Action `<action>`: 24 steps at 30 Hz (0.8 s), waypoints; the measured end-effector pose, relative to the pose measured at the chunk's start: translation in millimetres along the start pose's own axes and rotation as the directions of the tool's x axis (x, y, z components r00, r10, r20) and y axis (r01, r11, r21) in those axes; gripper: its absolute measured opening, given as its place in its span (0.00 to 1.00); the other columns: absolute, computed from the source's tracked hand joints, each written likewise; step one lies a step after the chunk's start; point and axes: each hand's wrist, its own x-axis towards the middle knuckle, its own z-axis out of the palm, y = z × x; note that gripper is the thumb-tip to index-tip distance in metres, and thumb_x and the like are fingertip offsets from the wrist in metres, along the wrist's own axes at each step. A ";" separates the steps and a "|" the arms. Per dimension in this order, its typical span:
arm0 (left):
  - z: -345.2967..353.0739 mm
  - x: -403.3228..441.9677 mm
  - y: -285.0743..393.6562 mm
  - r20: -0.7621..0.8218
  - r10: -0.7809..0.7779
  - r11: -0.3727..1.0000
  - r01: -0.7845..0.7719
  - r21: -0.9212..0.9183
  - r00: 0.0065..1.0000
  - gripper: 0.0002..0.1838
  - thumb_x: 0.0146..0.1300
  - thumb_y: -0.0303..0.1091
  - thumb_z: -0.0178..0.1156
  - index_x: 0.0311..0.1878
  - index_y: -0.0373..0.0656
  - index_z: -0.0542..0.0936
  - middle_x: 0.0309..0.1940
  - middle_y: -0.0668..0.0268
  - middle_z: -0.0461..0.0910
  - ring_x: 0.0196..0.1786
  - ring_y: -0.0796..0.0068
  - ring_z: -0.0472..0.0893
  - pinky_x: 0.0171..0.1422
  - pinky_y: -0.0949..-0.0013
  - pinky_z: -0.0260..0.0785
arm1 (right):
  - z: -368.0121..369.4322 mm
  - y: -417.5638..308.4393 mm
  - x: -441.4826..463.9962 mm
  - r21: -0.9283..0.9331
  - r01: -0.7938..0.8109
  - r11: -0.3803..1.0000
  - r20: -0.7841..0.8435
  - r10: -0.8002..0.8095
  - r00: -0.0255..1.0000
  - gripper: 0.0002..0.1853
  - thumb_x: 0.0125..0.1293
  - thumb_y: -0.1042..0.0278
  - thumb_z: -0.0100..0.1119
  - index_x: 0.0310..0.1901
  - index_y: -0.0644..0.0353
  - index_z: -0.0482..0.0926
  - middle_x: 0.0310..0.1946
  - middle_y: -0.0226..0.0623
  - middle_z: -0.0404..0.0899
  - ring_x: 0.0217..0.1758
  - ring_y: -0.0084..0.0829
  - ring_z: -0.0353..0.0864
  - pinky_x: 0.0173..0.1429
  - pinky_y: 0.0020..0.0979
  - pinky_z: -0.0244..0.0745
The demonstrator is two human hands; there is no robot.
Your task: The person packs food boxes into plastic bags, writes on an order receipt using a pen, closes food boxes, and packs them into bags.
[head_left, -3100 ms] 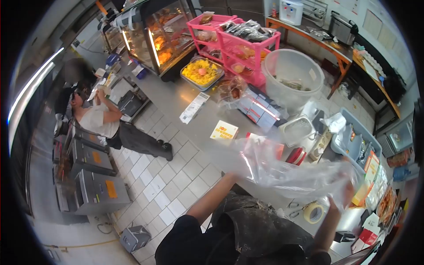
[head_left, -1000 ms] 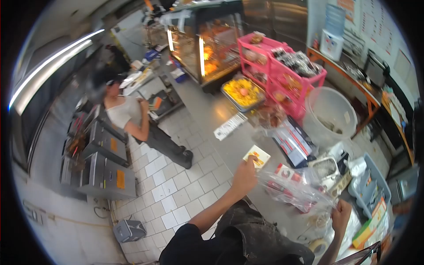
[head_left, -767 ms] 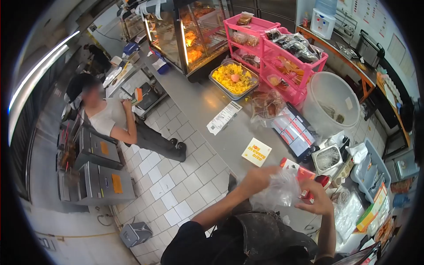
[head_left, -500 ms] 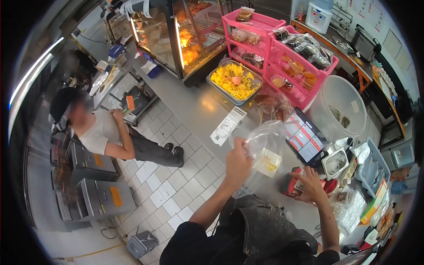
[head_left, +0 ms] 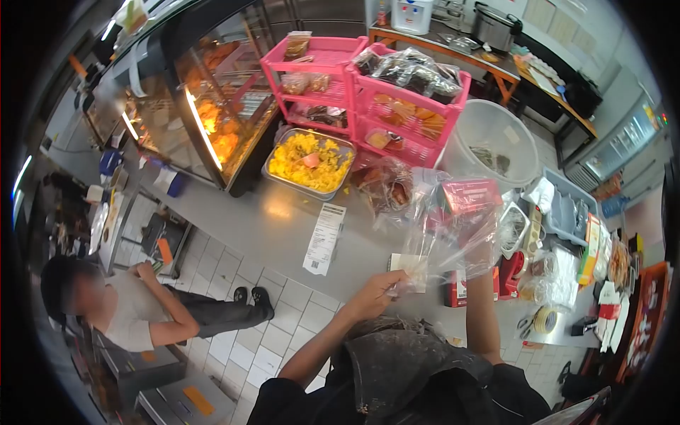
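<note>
A clear plastic bag stretches between my hands over the metal counter. My left hand is closed, pinching its near edge. My right hand is blurred behind the clear film, its fingers partly hidden. At its far end is a red box, seen through the film and apparently in its grip. Under the bag lies a pale square pad. Another red box stands beside my right forearm. A wrapped bag of brown food lies beyond the clear bag.
A tray of yellow food and a printed receipt lie on the counter. Beyond stand pink racks, a heated display case and a clear bin. Tape and scissors sit rightward. A person stands left.
My right hand has left the counter and moved forward behind the bag, with a red box now at its end. The bag is stretched out farther. The camera view has turned rightward.
</note>
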 end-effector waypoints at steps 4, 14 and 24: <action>22.2 7.7 -26.3 0.158 -0.327 0.868 0.362 -0.339 0.932 0.11 0.77 0.39 0.51 0.45 0.41 0.78 0.27 0.73 0.72 0.29 0.85 0.68 0.34 0.77 0.62 | -21.9 5.9 -7.6 0.072 0.078 0.994 -0.103 -0.071 0.992 0.35 0.50 0.57 0.74 0.60 0.60 0.75 0.55 0.47 0.75 0.56 0.42 0.76 0.59 0.39 0.74; 29.6 -21.3 102.3 0.372 0.096 0.453 0.293 -0.842 0.923 0.15 0.80 0.40 0.43 0.63 0.47 0.66 0.20 0.73 0.64 0.17 0.87 0.60 0.19 0.78 0.50 | -27.7 2.7 -219.4 -0.543 -0.183 0.820 0.175 0.323 0.930 0.22 0.66 0.64 0.63 0.57 0.68 0.76 0.54 0.48 0.80 0.53 0.41 0.82 0.57 0.35 0.78; 45.5 -50.2 132.7 0.425 0.186 0.446 0.309 -0.840 0.886 0.18 0.79 0.43 0.47 0.62 0.45 0.58 0.25 0.71 0.64 0.20 0.84 0.61 0.22 0.79 0.53 | -107.8 19.5 -114.6 -0.846 0.353 -0.401 0.381 0.010 0.925 0.57 0.24 0.72 0.76 0.68 0.59 0.63 0.68 0.49 0.63 0.71 0.51 0.63 0.74 0.45 0.60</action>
